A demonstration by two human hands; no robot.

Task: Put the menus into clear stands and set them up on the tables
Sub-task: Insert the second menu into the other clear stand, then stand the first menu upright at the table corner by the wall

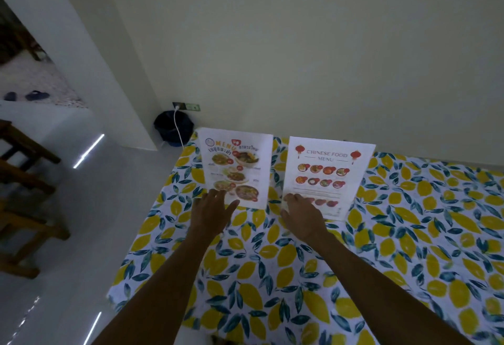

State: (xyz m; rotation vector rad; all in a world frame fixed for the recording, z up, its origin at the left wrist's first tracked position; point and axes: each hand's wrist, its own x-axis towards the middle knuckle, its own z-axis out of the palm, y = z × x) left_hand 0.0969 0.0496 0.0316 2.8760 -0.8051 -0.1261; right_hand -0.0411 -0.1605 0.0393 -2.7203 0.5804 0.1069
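Note:
Two menus stand upright in clear stands near the far edge of a table with a lemon-print cloth. The left stand holds a Thai food menu with dish photos. A menu headed "Chinese Food Menu" fills the right stand. My left hand reaches to the foot of the left stand, fingers spread, touching or just short of its lower edge. My right hand lies at the foot of the right stand, fingertips over its bottom left part. Neither hand grips anything.
A pale wall runs right behind the table. A dark bin stands on the floor at the table's far left corner, under a wall socket with a white cable. Wooden chairs stand at the left on the glossy floor.

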